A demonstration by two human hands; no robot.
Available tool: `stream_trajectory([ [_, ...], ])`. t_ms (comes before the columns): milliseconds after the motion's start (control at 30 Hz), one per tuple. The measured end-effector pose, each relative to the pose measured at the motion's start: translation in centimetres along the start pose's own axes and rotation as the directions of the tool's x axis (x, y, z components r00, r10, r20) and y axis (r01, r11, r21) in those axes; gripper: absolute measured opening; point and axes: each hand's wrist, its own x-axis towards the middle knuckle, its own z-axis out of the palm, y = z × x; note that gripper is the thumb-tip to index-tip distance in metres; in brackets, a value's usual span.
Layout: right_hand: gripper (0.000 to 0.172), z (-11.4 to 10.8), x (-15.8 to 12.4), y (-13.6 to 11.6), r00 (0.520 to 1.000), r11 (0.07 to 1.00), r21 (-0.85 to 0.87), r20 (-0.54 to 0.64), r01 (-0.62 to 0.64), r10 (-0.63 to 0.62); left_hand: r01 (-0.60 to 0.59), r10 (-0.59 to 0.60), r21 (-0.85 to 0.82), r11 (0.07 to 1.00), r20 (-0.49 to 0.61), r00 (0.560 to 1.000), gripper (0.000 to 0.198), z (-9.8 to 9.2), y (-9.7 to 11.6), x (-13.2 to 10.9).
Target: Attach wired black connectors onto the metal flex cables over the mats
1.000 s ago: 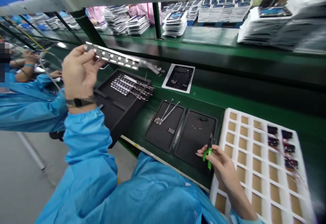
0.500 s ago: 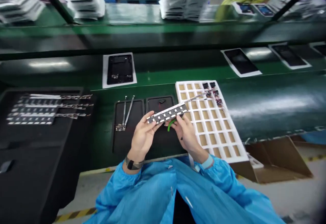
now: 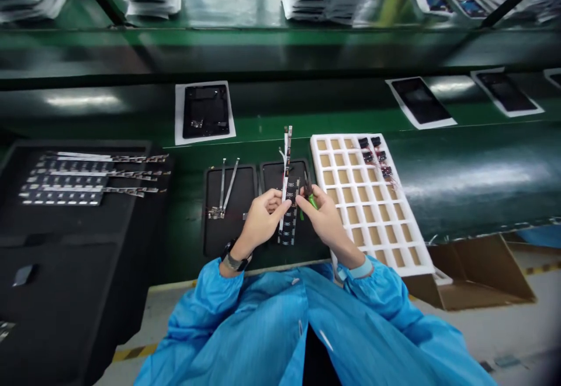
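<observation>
In the head view, a black circuit board panel [image 3: 287, 234] stands lengthwise between my hands, a row of small boards with thin strips reaching out past its far end. My left hand [image 3: 260, 219] pinches its left edge, where a white strip runs. My right hand [image 3: 326, 219] is closed around green-handled pliers [image 3: 312, 200], their dark jaws pointing away from me. Its thumb and fingertip also touch the panel's right edge. Below the panel lies a shallow black tray [image 3: 307, 240]. Another black tray [image 3: 210, 184], to the left, holds two flex cables with small boards [image 3: 215, 213].
A white foam tray [image 3: 412, 245] with several black parts [image 3: 368, 157] in its far compartments is on the right, by a cardboard box [image 3: 486, 275]. More panels [image 3: 65, 196] lie on a black case at left. Tablet housings [image 3: 205, 111] sit on the green line beyond.
The panel has turned from slanting sideways to pointing away from me. Both hands have moved closer together around it, and the pliers now point forward.
</observation>
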Motion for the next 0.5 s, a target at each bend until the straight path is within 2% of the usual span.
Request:
stream_trajectory([
  [100, 0.038, 0.3, -0.7, -0.2, 1.0, 1.0, -0.018, 0.029, -0.005, 0.006, -0.064, 0.051, -0.07, 0.995, -0.173, 0.984, 0.037, 0.2, 0.6, 0.5],
  [233, 0.04, 0.3, -2.4, 0.4, 0.989, 0.993, -0.114, 0.143, -0.011, 0.028, -0.19, 0.139, -0.095, 0.977, -0.392, 0.909, 0.039, 0.3, 1.6, 1.5],
  [367, 0.038, 0.4, -3.4, 1.6, 0.978, 0.981, -0.192, 0.203, 0.002, 0.037, -0.235, 0.186, -0.042, 0.971, -0.485, 0.854, 0.04, 0.4, 1.5, 2.4],
  [500, 0.04, 0.5, -3.4, 2.2, 0.974, 0.97, -0.242, 0.22, -0.002, 0.056, -0.287, 0.235, -0.029, 0.958, -0.5, 0.834, 0.044, 0.5, 0.5, 2.9],
])
